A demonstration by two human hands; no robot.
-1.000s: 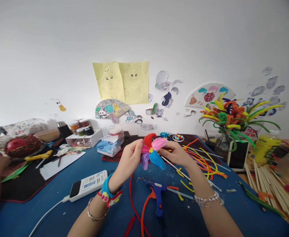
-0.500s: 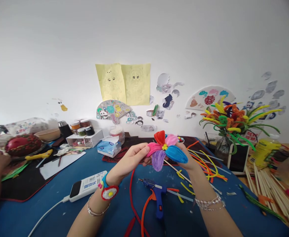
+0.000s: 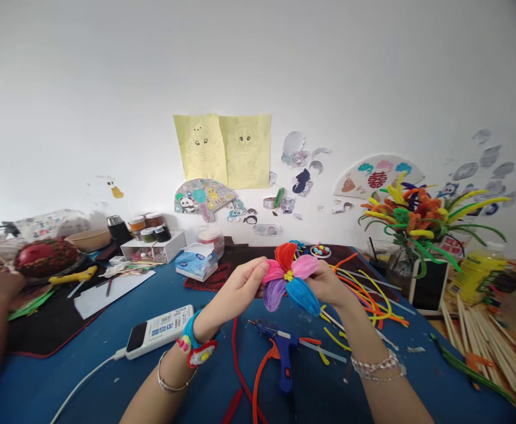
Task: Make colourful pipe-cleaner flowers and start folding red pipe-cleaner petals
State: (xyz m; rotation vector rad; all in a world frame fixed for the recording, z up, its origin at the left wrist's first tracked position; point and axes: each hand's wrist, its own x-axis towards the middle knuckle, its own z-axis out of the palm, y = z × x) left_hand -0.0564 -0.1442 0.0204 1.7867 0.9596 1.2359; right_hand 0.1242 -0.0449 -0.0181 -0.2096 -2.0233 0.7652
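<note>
Between left hand (image 3: 243, 287) and right hand (image 3: 332, 287), clear of the hot-glue gun (image 3: 285, 352), steady the pipe-cleaner flower (image 3: 289, 277) gently, with left fingertips pinching the magenta petal (image 3: 274, 271) and right fingers, partly hidden, closed on the pale-pink petal (image 3: 305, 267); avoid crushing the yellow centre (image 3: 288, 275).

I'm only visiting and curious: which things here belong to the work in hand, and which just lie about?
Likely part of it:
multicoloured flower, pinched by the left hand, right hand at its light pink petal
blue glue gun
orange strip by the gun

Probably just lying about:
tissue pack
cabled white device
yellow bottle
</note>
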